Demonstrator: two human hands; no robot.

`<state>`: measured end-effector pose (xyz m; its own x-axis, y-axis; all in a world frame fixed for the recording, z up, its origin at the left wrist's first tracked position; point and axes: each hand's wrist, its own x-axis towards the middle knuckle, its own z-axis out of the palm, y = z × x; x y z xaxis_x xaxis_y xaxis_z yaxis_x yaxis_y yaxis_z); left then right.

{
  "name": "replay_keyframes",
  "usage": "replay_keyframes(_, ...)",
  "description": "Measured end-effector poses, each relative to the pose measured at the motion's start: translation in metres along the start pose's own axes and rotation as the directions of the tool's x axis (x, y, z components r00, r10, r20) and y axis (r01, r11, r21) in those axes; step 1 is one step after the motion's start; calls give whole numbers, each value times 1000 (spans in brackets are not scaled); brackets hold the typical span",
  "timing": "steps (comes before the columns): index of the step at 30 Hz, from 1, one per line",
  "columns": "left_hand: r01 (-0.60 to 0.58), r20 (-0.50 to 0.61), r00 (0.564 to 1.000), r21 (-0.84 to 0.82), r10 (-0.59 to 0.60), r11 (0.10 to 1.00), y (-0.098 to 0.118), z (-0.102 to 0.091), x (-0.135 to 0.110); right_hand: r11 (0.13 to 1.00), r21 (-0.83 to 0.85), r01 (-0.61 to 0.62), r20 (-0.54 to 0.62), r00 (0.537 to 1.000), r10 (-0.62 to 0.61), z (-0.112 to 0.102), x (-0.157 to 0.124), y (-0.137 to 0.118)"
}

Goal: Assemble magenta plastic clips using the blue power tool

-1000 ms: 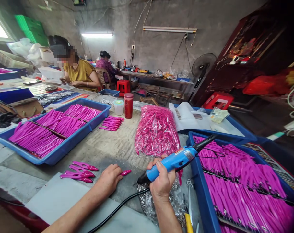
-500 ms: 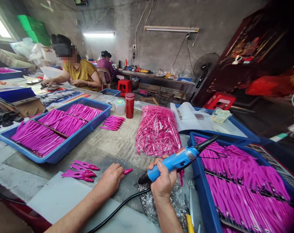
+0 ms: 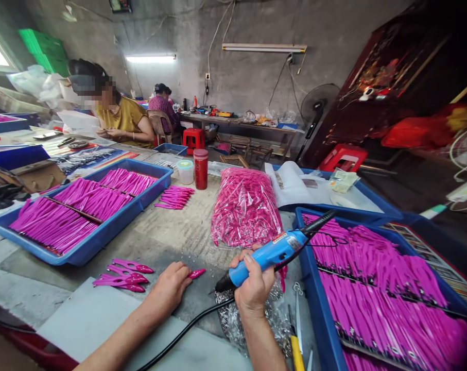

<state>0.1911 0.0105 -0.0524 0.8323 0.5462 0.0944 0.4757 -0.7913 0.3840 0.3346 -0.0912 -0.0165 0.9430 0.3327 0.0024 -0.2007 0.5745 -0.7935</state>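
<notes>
My right hand (image 3: 252, 288) is wrapped around a blue electric screwdriver (image 3: 274, 253), its black tip pointing down-left at the table and its black cable trailing toward me. My left hand (image 3: 170, 286) lies on the table with its fingers closed on a pink plastic piece (image 3: 196, 273) whose end sticks out to the right. A small pile of finished pink pieces (image 3: 122, 274) lies to the left of that hand. A clear bag of small metal screws (image 3: 252, 314) sits under my right hand.
A blue tray of pink pieces (image 3: 79, 208) stands at the left, another (image 3: 376, 283) at the right. A clear bag of pink parts (image 3: 245, 208), a red cup (image 3: 201, 168) and a white tub (image 3: 186, 171) stand ahead. Two people sit at the far tables.
The view has shifted slightly. Both hands stay in nearly the same place, the screwdriver still held over the table. The person at the far left has pulled an arm back.
</notes>
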Motion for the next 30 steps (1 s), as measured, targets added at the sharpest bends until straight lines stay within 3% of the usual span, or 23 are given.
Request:
replay_keyframes(12,92,202,973,109,-113,990,12,-10,8,1000,-1,-18,-2,1000,18,2,0,-3)
replay_keyframes(22,104,169,978,131,-125,986,12,-7,7,1000,6,-23,1,1000,23,1,1,-2)
replay_keyframes(30,50,84,995,-33,-47,998,1,-7,7,1000,13,-15,-7,1000,15,-1,0,0)
